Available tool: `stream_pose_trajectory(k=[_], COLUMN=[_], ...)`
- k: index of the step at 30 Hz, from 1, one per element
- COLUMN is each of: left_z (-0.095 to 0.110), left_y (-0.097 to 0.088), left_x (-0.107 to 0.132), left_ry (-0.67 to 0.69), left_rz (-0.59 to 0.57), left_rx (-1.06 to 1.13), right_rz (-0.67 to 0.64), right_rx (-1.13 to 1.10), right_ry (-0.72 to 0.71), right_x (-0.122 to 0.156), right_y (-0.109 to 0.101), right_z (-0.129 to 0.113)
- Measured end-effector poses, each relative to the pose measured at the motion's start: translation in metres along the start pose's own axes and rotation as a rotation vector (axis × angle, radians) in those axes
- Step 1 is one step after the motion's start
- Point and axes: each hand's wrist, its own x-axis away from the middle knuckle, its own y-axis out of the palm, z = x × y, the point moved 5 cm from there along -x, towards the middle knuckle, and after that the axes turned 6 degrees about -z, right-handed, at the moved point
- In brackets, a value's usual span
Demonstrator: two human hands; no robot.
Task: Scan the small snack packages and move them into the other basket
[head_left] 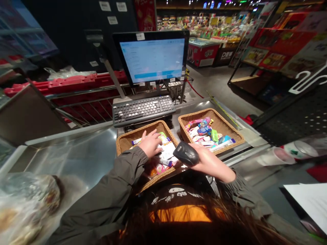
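Note:
My right hand [204,157] is wrapped round a black handheld barcode scanner [186,154], held up between two woven baskets. Over the nearer-left basket [121,144] is my left hand [150,143], fingers spread, above small colourful packets [167,149]; whether it touches them I cannot tell. That basket also holds a white item and a purple-ended packet [166,162]. To the right, a second woven basket [227,124] contains several small bright packages [204,131], among them a green one and a blue one.
A lit monitor [155,61] and a black keyboard [143,109] stand behind the baskets. Bagged goods [28,204] lie on the metal counter [99,149] at left. Cups [277,156] and paper [309,204] are at right. Beyond stands a shopping cart [84,109].

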Motion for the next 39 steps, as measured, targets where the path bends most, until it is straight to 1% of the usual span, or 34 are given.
stream_pose_trajectory(k=[2,5,7,9,11,14,17,20,22,24,27,30,35,39], left_z=[0.016,0.047,0.070,0.094,0.116,0.140,0.152,0.156,0.158,0.161,0.167,0.173,0.177,0.174], left_y=[-0.007,-0.012,-0.012,-0.006,0.005,0.030,0.059,0.086,0.099,0.108,0.117,0.123,0.124,0.115], left_x=[-0.017,-0.051,-0.080,-0.111,-0.144,-0.191,-0.229,-0.256,-0.268,-0.277,-0.285,-0.287,-0.286,-0.286], left_ry=[0.051,0.135,0.199,0.259,0.305,0.334,0.347,0.346,0.319,0.280,0.217,0.152,0.083,0.111], left_rz=[0.004,0.000,-0.022,-0.053,-0.094,-0.161,-0.209,-0.262,-0.279,-0.281,-0.262,-0.219,-0.155,-0.183], left_rx=[-0.006,-0.028,-0.035,-0.043,-0.066,-0.128,-0.169,-0.183,-0.188,-0.188,-0.182,-0.171,-0.148,-0.192], right_rz=[0.033,0.122,0.218,0.332,0.424,0.539,0.615,0.637,0.636,0.643,0.659,0.651,0.662,0.678], right_rx=[0.018,0.074,0.115,0.150,0.177,0.209,0.224,0.234,0.223,0.194,0.143,0.099,0.070,0.031], right_ry=[0.023,0.089,0.153,0.219,0.274,0.349,0.423,0.434,0.429,0.429,0.435,0.444,0.457,0.465], right_x=[0.008,0.026,0.042,0.060,0.077,0.098,0.111,0.115,0.115,0.116,0.115,0.111,0.105,0.108], right_y=[-0.009,-0.028,-0.044,-0.062,-0.079,-0.100,-0.114,-0.120,-0.123,-0.124,-0.126,-0.126,-0.128,-0.130], right_z=[0.010,0.030,0.046,0.061,0.075,0.092,0.106,0.115,0.121,0.127,0.135,0.142,0.148,0.149])
